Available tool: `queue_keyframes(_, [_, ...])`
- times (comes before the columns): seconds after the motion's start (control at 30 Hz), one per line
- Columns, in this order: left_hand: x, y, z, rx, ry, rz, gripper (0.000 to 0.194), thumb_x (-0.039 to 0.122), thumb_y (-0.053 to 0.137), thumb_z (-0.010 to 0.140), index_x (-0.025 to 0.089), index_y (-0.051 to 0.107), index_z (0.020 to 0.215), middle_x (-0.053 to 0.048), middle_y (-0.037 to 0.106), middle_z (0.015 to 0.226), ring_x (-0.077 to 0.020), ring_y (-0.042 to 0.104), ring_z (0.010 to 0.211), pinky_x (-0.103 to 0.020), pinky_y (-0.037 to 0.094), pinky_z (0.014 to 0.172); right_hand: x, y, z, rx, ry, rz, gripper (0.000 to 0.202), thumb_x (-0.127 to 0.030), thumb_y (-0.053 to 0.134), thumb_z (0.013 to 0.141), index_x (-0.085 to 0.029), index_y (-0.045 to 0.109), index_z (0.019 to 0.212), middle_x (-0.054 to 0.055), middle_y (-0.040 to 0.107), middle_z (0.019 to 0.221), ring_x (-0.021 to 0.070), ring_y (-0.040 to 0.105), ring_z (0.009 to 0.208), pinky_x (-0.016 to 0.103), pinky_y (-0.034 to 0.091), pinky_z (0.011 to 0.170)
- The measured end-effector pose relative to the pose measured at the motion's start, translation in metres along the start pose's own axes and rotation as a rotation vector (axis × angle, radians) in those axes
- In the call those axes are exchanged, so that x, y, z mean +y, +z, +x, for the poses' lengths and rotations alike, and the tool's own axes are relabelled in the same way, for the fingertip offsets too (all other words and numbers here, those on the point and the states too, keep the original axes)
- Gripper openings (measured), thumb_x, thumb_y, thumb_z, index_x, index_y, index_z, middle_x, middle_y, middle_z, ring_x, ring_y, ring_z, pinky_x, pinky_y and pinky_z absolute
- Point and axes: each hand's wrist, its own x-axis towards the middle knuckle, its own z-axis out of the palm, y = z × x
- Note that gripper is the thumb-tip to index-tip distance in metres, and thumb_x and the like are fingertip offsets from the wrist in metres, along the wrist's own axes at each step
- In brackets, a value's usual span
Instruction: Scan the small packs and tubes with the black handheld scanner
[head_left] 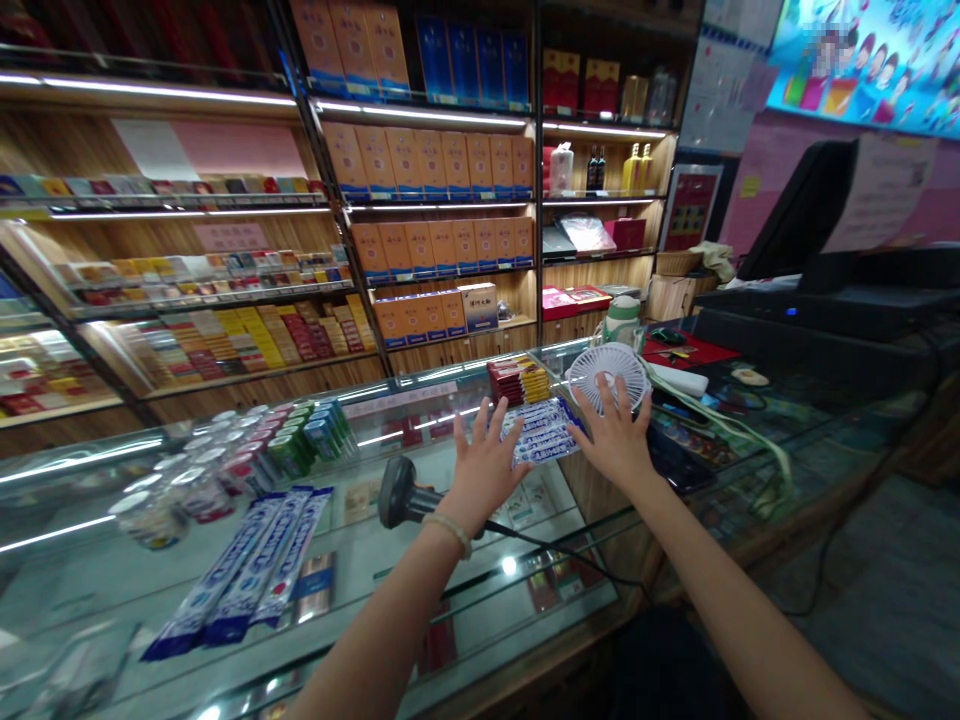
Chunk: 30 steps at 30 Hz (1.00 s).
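My left hand (484, 465) is spread with its palm down, over the glass counter (375, 590), beside a black barcode scanner (409, 492). Fingers apart, my right hand (616, 440) reaches in front of a white round fan (592, 372) and overlaps its lower edge. I cannot tell whether it touches the fan. Between the two hands lie blue-and-white wrapped packets (544, 432), side by side. Behind them stands a stack of red and yellow packs (517, 380). Neither hand holds anything.
Long blue-and-white packets (251, 565) and several small tubs (202, 480) sit on the left of the counter. A black cable (555, 545) runs from the scanner. A monitor (799, 210) stands at right; shelves of orange boxes (442, 160) line the back.
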Motion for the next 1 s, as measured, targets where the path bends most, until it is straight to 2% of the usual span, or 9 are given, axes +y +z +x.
queue_keyframes(0.23, [-0.003, -0.004, 0.0, 0.022, -0.013, -0.002, 0.062, 0.057, 0.062, 0.089, 0.032, 0.053, 0.145, -0.009, 0.033, 0.166, -0.0377, 0.022, 0.154, -0.073, 0.009, 0.121, -0.001, -0.001, 0.002, 0.034, -0.004, 0.014, 0.062, -0.054, 0.054, 0.097, -0.027, 0.046, 0.151, 0.019, 0.03, 0.164, 0.0402, 0.022, 0.151, 0.073, 0.009, 0.116])
queue_keyframes(0.47, [-0.019, -0.023, -0.004, 0.075, -0.061, 0.021, 0.059, 0.058, 0.056, 0.093, 0.033, 0.052, 0.146, -0.009, 0.034, 0.165, -0.0351, 0.021, 0.155, -0.072, 0.009, 0.121, -0.014, -0.006, 0.013, 0.052, -0.052, 0.043, 0.058, -0.05, 0.052, 0.098, -0.029, 0.045, 0.152, 0.016, 0.029, 0.166, 0.0392, 0.02, 0.152, 0.072, 0.009, 0.117])
queue_keyframes(0.73, [-0.05, -0.044, -0.023, 0.122, -0.124, 0.087, 0.056, 0.057, 0.053, 0.095, 0.035, 0.052, 0.145, -0.007, 0.033, 0.166, -0.0338, 0.022, 0.155, -0.07, 0.01, 0.122, -0.052, -0.011, 0.034, 0.077, -0.122, 0.118, 0.063, -0.051, 0.053, 0.097, -0.03, 0.039, 0.155, 0.014, 0.028, 0.166, 0.0359, 0.02, 0.153, 0.067, 0.007, 0.119])
queue_keyframes(1.0, [-0.084, -0.067, -0.056, 0.148, -0.209, 0.136, 0.053, 0.054, 0.052, 0.096, 0.034, 0.054, 0.144, -0.009, 0.037, 0.163, -0.0343, 0.026, 0.153, -0.068, 0.01, 0.122, -0.11, -0.021, 0.047, 0.072, -0.203, 0.207, 0.059, -0.049, 0.051, 0.098, -0.029, 0.043, 0.153, 0.013, 0.036, 0.162, 0.0337, 0.022, 0.151, 0.061, 0.008, 0.121])
